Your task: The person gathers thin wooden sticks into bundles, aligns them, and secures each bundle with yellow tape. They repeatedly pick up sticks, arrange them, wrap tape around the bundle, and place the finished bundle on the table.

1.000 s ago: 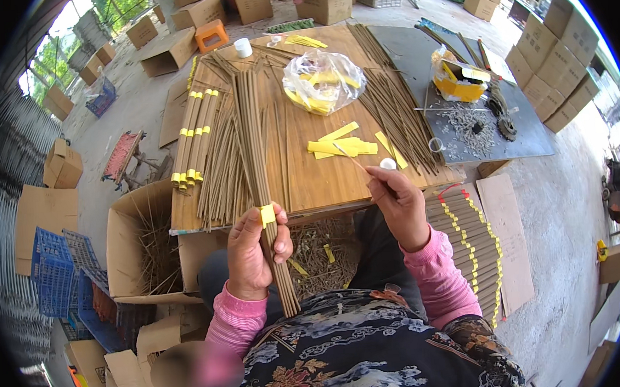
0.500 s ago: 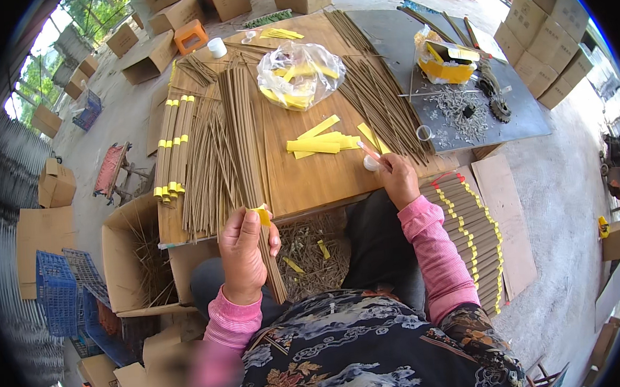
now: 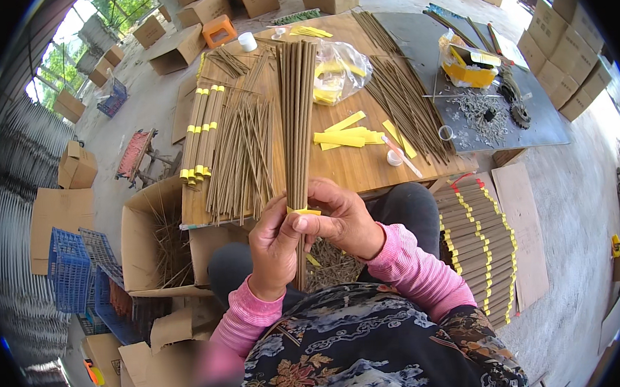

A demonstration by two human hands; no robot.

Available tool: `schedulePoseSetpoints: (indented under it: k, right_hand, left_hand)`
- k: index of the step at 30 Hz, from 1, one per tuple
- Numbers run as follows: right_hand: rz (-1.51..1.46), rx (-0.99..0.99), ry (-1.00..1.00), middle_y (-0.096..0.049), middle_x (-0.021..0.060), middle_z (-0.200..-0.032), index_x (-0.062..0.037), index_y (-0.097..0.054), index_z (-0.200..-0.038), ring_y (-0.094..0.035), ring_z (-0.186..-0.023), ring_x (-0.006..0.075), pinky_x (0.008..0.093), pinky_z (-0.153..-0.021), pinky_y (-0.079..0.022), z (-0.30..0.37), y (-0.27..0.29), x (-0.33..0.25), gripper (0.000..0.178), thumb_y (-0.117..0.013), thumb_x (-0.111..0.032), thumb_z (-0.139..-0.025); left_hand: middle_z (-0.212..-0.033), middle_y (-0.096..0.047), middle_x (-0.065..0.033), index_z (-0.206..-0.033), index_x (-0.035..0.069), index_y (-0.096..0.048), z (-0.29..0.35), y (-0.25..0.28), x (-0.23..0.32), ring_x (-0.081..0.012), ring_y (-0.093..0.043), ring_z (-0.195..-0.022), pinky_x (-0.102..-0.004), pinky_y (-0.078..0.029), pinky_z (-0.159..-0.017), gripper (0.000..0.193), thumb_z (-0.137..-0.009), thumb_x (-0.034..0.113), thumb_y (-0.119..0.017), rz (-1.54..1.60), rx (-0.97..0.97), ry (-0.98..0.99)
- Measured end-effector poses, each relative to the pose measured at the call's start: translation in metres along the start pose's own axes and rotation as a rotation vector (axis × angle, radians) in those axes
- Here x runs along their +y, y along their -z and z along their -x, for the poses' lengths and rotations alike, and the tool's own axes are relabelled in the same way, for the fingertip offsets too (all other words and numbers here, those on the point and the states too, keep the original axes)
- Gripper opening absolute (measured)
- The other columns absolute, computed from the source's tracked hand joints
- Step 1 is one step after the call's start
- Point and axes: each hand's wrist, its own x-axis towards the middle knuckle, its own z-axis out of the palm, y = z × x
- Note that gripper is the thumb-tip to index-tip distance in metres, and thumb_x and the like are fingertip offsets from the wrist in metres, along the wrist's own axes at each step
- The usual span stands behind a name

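Observation:
Upright in front of me stands a bundle of thin brown incense sticks [image 3: 298, 116]. My left hand [image 3: 274, 249] is closed around its lower part, with the thumb at the front. A yellow paper strip [image 3: 305, 211] wraps the bundle there, its loose end pointing right. My right hand [image 3: 341, 220] pinches at that strip, thumb in front and fingers behind the sticks. Right of the hands, a small pink-and-white spreader [image 3: 409, 163] lies by a little white cup [image 3: 394, 158]. More yellow strips [image 3: 342, 138] lie on the wooden table beyond.
Loose sticks [image 3: 240, 155] and banded bundles [image 3: 199, 140] cover the table's left. A plastic bag [image 3: 341, 71] of yellow strips sits behind. Banded bundles [image 3: 478, 247] are stacked at right. An open carton [image 3: 136, 254] stands at left; a grey table [image 3: 533, 119] adjoins at right.
My right hand has put the spreader down by the cup and come left to the bundle. The bundle is raised upright, and the yellow strip now goes around it.

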Motion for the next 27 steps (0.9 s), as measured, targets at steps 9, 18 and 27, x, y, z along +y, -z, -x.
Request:
schedulePoseSetpoints:
  k: [9,18,27]
  right_hand:
    - [-0.099,-0.117,0.009,-0.045,0.01,-0.108,0.0038,-0.055,-0.107,-0.06,-0.078,0.0135,0.0216,-0.062,-0.052,0.007,-0.003,-0.007,0.029,-0.062,-0.007,-0.081]
    - [-0.01,-0.12,0.024,-0.052,0.0057,-0.102,0.0011,-0.058,-0.107,-0.054,-0.086,0.0095,0.0222,-0.078,-0.042,0.003,0.002,0.004,0.031,-0.066,-0.009,-0.079]
    - [-0.277,-0.14,-0.045,-0.057,-0.0013,-0.091,-0.0034,-0.057,-0.107,-0.053,-0.085,0.007,0.0209,-0.077,-0.044,-0.002,0.006,0.025,0.029,-0.066,-0.006,-0.079]
  left_hand:
    - [-0.074,-0.056,-0.0102,-0.105,-0.004,-0.052,0.013,-0.002,0.019,-0.015,-0.051,-0.052,-0.0233,-0.038,-0.04,0.032,-0.091,0.025,-0.047,0.262,-0.015,0.108]
    - [-0.092,-0.056,-0.0125,-0.115,-0.004,-0.048,0.013,0.014,0.017,-0.0139,-0.051,-0.054,-0.0239,-0.039,-0.042,0.041,-0.092,0.029,-0.045,0.553,-0.199,0.275]
    - [-0.104,-0.054,-0.0131,-0.121,-0.005,-0.041,0.011,0.021,-0.001,-0.0119,-0.046,-0.051,-0.0236,-0.036,-0.04,0.046,-0.093,0.031,-0.041,0.911,-0.28,0.42]
